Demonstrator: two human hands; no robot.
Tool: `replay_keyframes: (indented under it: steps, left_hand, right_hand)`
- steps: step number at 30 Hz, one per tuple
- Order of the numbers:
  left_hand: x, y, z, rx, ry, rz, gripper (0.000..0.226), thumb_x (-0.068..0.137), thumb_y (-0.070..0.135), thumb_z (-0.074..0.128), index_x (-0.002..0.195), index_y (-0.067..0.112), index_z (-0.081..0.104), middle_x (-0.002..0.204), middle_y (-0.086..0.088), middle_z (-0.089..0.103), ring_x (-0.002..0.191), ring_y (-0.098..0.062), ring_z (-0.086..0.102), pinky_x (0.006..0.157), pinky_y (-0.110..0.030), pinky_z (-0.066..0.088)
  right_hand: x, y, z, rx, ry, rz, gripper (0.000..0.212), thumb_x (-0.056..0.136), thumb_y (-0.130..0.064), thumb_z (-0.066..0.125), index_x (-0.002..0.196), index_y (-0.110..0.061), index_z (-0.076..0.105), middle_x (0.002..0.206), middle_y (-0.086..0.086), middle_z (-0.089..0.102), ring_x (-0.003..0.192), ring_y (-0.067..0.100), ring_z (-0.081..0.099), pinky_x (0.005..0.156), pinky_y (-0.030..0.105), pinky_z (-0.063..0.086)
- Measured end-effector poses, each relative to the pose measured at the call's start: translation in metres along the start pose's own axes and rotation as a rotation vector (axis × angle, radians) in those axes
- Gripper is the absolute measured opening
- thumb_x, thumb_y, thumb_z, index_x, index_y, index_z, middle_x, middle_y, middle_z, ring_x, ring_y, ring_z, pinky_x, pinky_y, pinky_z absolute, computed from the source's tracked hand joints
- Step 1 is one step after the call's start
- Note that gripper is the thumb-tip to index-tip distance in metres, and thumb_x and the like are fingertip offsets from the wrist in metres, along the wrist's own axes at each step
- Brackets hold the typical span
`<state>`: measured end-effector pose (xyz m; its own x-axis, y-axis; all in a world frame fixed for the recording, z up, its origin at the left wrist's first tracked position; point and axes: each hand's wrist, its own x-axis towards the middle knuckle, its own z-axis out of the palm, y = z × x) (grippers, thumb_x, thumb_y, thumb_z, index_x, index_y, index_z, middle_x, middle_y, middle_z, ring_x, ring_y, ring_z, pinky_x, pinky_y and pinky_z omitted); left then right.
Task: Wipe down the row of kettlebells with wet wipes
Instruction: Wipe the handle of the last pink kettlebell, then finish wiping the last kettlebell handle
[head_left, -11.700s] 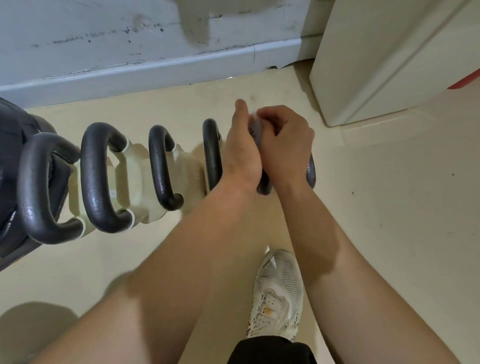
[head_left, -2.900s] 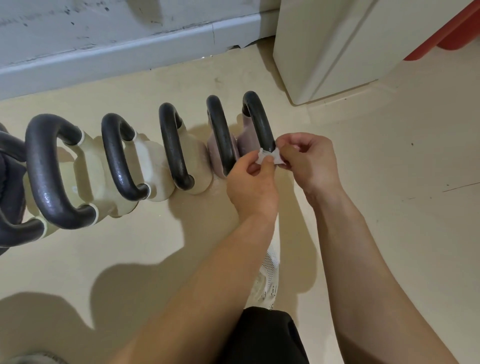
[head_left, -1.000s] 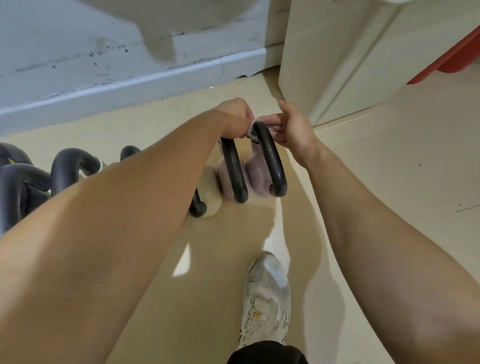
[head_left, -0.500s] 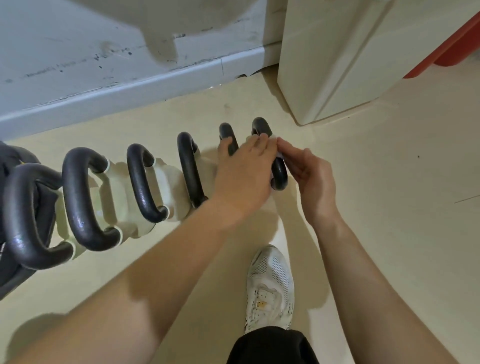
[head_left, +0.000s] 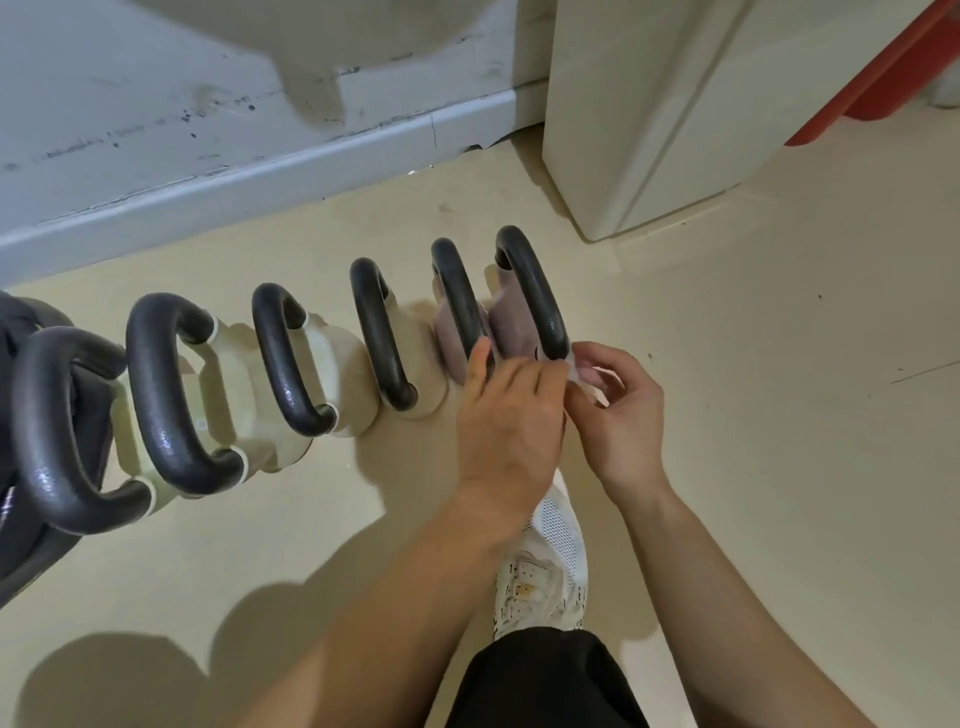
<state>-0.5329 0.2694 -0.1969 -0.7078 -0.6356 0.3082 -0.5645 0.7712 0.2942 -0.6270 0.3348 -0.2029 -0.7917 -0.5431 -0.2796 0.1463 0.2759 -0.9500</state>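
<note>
A row of kettlebells with black handles stands on the floor along the wall. The rightmost kettlebell (head_left: 530, 296) and the second pink kettlebell (head_left: 460, 296) have pinkish bodies; the ones further left, like the cream kettlebell (head_left: 291, 358), are pale. My left hand (head_left: 511, 410) and my right hand (head_left: 618, 400) meet just in front of the rightmost handle's near end. Both pinch a small white wet wipe (head_left: 584, 376) between their fingertips. Most of the wipe is hidden by my fingers.
A grey baseboard and scuffed wall (head_left: 260, 166) run behind the row. A cream cabinet (head_left: 675, 114) stands at the right rear, with something red (head_left: 883, 67) behind it. My white shoe (head_left: 543, 566) is below my hands. A dark kettlebell (head_left: 47, 415) sits at far left.
Both hands have come off the rightmost handle and drawn back toward me. They now hold the wipe between them just in front of the handle's near end.
</note>
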Motion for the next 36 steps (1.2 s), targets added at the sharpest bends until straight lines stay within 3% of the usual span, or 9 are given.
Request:
replay_keyframes:
  steps: [4,11,16,20,22,25,27,31,36]
  left_hand:
    - [0.014,-0.002,0.0,-0.041,-0.062,-0.084,0.015,0.085,0.024,0.069,0.1,0.023,0.068,0.087,0.007,0.071,0.089,-0.019,0.065,0.115,-0.039,0.027]
    - [0.012,0.001,-0.027,-0.137,-0.103,-0.164,0.016,0.093,0.027,0.061,0.106,0.022,0.068,0.092,0.003,0.069,0.081,-0.02,0.063,0.07,-0.035,0.051]
    - [0.004,0.001,-0.058,-0.354,-0.198,-0.394,0.019,0.097,0.034,0.052,0.114,0.028,0.059,0.104,0.011,0.065,0.093,-0.012,0.062,0.079,-0.037,0.054]
    - [0.003,-0.009,-0.087,-0.437,-0.436,-0.287,0.05,0.095,0.019,0.056,0.139,0.038,0.043,0.132,0.008,0.049,0.112,-0.014,0.055,0.094,-0.037,0.052]
    - [0.008,-0.009,-0.102,-0.423,-0.502,-0.249,0.049,0.094,0.027,0.062,0.138,0.041,0.046,0.125,0.008,0.048,0.102,-0.013,0.057,0.089,-0.033,0.052]
    - [0.014,-0.012,-0.124,-0.518,-0.288,-0.308,0.014,0.094,0.026,0.062,0.104,0.025,0.07,0.097,0.005,0.06,0.081,-0.01,0.056,0.075,-0.025,0.045]
    - [0.021,-0.014,-0.142,-0.643,-0.169,-0.449,0.01,0.093,0.019,0.062,0.092,0.02,0.072,0.082,0.002,0.066,0.073,-0.012,0.059,0.065,-0.024,0.046]
    - [0.054,-0.007,-0.185,-0.988,-0.111,-0.707,0.018,0.089,0.008,0.065,0.103,0.017,0.068,0.084,-0.005,0.07,0.077,-0.022,0.071,0.073,-0.032,0.062]
    - [0.11,0.021,-0.214,-1.199,-0.117,-0.707,0.022,0.084,0.002,0.066,0.104,0.01,0.064,0.096,-0.02,0.075,0.081,-0.027,0.074,0.085,-0.039,0.061]
  right_hand:
    - [0.004,-0.008,0.007,0.182,0.045,0.17,0.039,0.085,0.013,0.068,0.113,-0.014,0.065,0.094,0.003,0.07,0.074,0.004,0.071,0.075,0.02,0.057]
    - [-0.013,-0.02,-0.003,0.552,-0.044,0.41,0.027,0.09,0.011,0.066,0.11,-0.007,0.065,0.084,0.01,0.073,0.072,0.019,0.071,0.08,0.032,0.059]
    - [-0.034,-0.042,-0.009,0.541,-0.159,0.408,0.026,0.086,0.005,0.07,0.108,-0.008,0.067,0.093,0.017,0.068,0.082,0.025,0.069,0.084,0.033,0.059]
    - [-0.05,-0.078,-0.015,0.526,-0.336,0.33,0.026,0.085,0.004,0.068,0.11,-0.006,0.07,0.095,0.014,0.074,0.084,0.023,0.073,0.077,0.028,0.063]
    - [-0.055,-0.101,-0.018,0.498,-0.418,0.279,0.025,0.089,0.006,0.064,0.112,-0.003,0.069,0.095,0.013,0.076,0.085,0.022,0.074,0.077,0.028,0.063]
    - [-0.059,-0.135,-0.022,0.533,-0.436,0.23,0.023,0.092,0.006,0.063,0.112,-0.004,0.067,0.092,0.011,0.075,0.086,0.021,0.073,0.087,0.035,0.061]
    - [-0.057,-0.152,-0.025,0.572,-0.39,0.218,0.022,0.094,0.006,0.061,0.109,-0.008,0.067,0.087,0.009,0.072,0.087,0.022,0.069,0.096,0.04,0.056]
    - [-0.049,-0.178,-0.022,0.273,-0.299,0.073,0.025,0.095,0.003,0.061,0.102,-0.017,0.074,0.088,0.001,0.07,0.083,0.016,0.067,0.086,0.042,0.052]
    - [-0.037,-0.212,-0.006,0.185,-0.323,-0.036,0.02,0.101,-0.016,0.058,0.105,-0.017,0.078,0.099,0.013,0.077,0.089,0.023,0.072,0.09,0.045,0.059]
